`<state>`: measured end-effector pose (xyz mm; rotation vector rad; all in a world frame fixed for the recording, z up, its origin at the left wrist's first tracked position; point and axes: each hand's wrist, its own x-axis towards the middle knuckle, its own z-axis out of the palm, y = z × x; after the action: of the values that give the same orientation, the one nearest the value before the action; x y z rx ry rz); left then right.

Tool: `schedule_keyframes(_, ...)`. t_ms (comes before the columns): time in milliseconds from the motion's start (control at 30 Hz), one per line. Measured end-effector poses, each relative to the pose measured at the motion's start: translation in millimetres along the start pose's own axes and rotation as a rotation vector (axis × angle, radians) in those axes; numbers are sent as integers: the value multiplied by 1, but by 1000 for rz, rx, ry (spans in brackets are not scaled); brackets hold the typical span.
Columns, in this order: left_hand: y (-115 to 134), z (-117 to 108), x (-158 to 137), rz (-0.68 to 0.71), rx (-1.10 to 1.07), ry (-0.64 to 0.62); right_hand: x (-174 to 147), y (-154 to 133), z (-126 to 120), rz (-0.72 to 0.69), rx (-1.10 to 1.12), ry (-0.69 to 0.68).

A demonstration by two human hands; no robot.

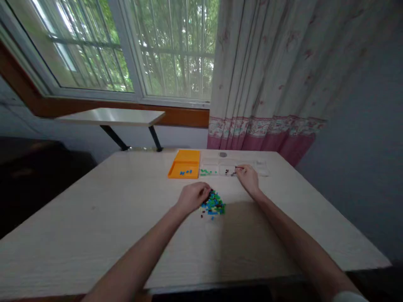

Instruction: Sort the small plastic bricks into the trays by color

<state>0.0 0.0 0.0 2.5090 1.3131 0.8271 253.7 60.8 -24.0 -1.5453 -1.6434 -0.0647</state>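
A heap of small building bricks (214, 204), mixed blue, green, dark brown and pale, lies mid-table. My left hand (192, 197) rests at its left edge with fingers closed in a pinch; whatever is between the fingertips is too small to tell. Farther back, my right hand (248, 179) is over a clear plastic tray (267, 171), pinching a tiny dark brick (236, 167). A few dark bricks (226, 171) lie in the tray just left of that hand, and several green bricks (206, 172) sit in its left part.
An orange open case (184, 156) with several blue bricks (185, 172) in its lower half adjoins the tray's left side. Behind the tray is a round grey disc (223, 154). A white raised shelf (116, 115) on black brackets stands at the table's back left, under the window.
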Motion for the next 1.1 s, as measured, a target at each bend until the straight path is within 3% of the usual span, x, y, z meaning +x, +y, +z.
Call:
schedule_keyframes(300, -1, -3, -1, -41, 36, -9, -2, 1, -5, -60, 71, -34)
schedule_keyframes(567, -8, -6, 0, -56, 83, -34, -33, -31, -16, -391, 225, -485)
schedule_keyframes(667, -8, -6, 0, -43, 93, -59, -42, -43, -18, -463, 210, -587)
schedule_keyframes(867, -6, -6, 0, -31, 110, -103, -49, -49, -15, -538, 208, -651)
schedule_keyframes(1100, -7, -6, 0, -27, 112, -106, -47, -46, -12, -498, 218, -641)
